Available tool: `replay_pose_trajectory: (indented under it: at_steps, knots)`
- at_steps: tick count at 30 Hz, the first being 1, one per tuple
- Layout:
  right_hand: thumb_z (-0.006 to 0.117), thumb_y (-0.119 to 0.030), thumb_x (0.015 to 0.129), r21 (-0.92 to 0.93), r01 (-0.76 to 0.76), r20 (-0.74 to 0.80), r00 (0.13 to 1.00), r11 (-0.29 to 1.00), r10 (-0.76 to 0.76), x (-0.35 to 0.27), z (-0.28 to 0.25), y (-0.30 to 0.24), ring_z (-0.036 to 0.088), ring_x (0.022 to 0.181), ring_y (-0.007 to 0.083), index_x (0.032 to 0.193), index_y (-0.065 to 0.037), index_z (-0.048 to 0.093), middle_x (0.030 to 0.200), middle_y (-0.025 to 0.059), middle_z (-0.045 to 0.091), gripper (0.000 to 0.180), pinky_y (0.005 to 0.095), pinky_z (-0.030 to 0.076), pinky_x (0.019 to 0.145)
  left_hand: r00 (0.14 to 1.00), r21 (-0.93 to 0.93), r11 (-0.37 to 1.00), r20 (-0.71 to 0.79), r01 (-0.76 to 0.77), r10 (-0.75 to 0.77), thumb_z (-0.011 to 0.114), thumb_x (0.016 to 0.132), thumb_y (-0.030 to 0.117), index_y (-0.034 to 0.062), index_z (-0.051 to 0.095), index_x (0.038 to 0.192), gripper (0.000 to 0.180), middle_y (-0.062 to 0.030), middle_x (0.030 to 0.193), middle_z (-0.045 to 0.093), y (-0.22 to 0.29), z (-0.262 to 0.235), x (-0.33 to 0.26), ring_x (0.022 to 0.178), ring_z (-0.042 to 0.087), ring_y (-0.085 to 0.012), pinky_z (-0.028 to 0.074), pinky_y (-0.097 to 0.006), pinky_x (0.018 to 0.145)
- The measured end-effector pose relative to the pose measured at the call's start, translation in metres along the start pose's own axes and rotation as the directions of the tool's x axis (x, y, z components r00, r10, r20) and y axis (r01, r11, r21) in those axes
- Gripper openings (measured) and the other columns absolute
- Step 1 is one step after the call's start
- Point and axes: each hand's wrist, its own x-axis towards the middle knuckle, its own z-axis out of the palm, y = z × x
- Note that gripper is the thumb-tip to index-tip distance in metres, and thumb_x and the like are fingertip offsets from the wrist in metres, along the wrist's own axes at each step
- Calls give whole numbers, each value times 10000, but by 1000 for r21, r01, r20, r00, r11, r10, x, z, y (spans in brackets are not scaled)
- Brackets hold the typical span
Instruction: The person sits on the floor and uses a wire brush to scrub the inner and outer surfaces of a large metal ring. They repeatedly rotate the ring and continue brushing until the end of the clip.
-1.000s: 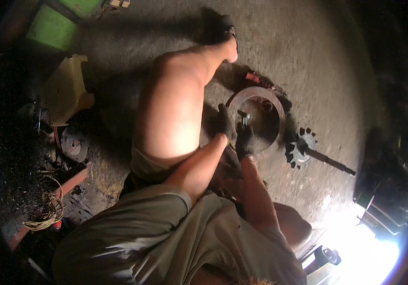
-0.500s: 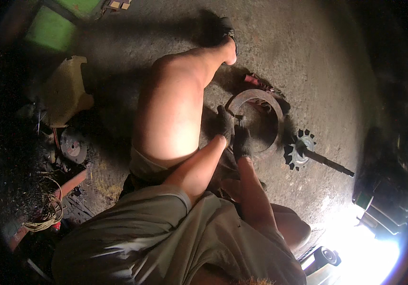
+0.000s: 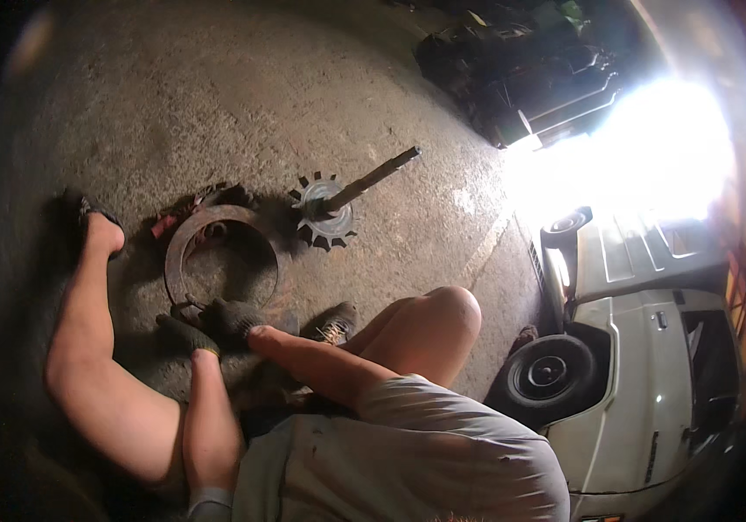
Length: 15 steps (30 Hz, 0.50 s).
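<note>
A thick, rusty metal ring [image 3: 178, 252] lies on the concrete floor in front of me. Both my hands wear dark gloves and meet at its near edge. My right hand [image 3: 237, 320] has its fingers closed and pointing left along the rim; a small dark piece seems to be in them, too dim to name. My left hand [image 3: 185, 334] is low beside the ring's near left edge, its fingers lost in shade. Right of the ring lies a toothed metal wheel [image 3: 328, 223] with a long stepped shaft [image 3: 380, 177] sticking out of it.
A red-handled object [image 3: 164, 226] lies against the ring's far left side. My bare legs are spread around the work, one shoe [image 3: 335, 324] close to the right hand. A pale vehicle [image 3: 625, 374] with a black wheel [image 3: 549, 372] stands at right. Dark machinery [image 3: 521, 78] lies far right.
My view has swung to the right, so the ring and toothed wheel now appear further left and the vehicle shows. Both hands remain at the ring's near edge.
</note>
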Motion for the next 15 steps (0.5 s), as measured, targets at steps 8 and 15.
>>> replay_pose_trajectory:
  at_steps: [8,15]
  knots:
    - [650,-475,942,66,-137,73,988,988,132,2,-16,-13,661,1021,496,1198,-35,660,1106,278,693,508,512,508,878,995,-113,991,75,77,-69,498,1029,459,45,655,1174,466,-136,1130,667,2,-1,6,1026,622,-265,494,-418,896]
    - [602,-307,980,392,-241,160,968,888,193,9,21,34,506,1253,279,1353,-43,621,1337,144,601,457,376,362,1123,994,31,998,97,-47,44,443,1062,494,26,590,1312,550,-134,1258,627,-21,8,4,1118,601,-250,496,-404,939]
